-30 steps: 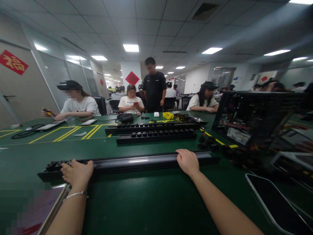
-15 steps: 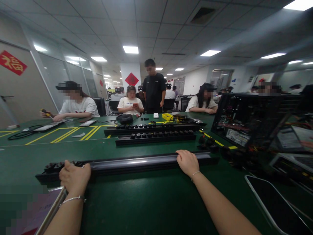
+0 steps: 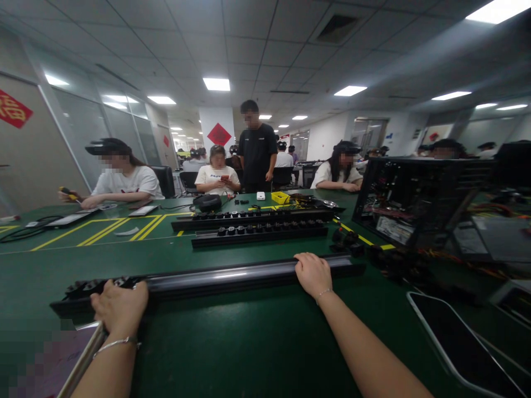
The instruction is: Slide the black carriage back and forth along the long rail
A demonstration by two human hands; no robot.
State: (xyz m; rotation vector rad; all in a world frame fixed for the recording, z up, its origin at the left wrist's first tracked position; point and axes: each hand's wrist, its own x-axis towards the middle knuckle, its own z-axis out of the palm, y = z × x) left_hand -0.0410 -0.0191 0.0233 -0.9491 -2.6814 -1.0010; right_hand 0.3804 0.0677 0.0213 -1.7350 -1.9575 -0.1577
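Observation:
A long black channel-shaped rail (image 3: 224,276) lies across the green table in front of me, its smooth inside shining. Small dark parts with metallic tops (image 3: 85,287) sit in its left end. My left hand (image 3: 120,307) is closed over the rail beside these parts; its fingertips are partly hidden behind the wrist and knuckles. Toward the other end, my right hand (image 3: 314,275) grips the rail with its fingers curled over the far edge. Beyond it lie two similar rails, a nearer one (image 3: 259,236) and a farther one (image 3: 182,224), both carrying rows of small round parts.
An open computer case (image 3: 415,199) stands at the right, with loose black parts (image 3: 348,240) near it. A phone (image 3: 464,342) lies at front right and a pale-edged flat object (image 3: 83,359) at front left. Farther back are a yellow tray (image 3: 280,198) and several people.
The whole view has shifted slightly, so things appear a little farther left. Both hands keep their hold on the rail, and the left hand's fingers have shifted slightly.

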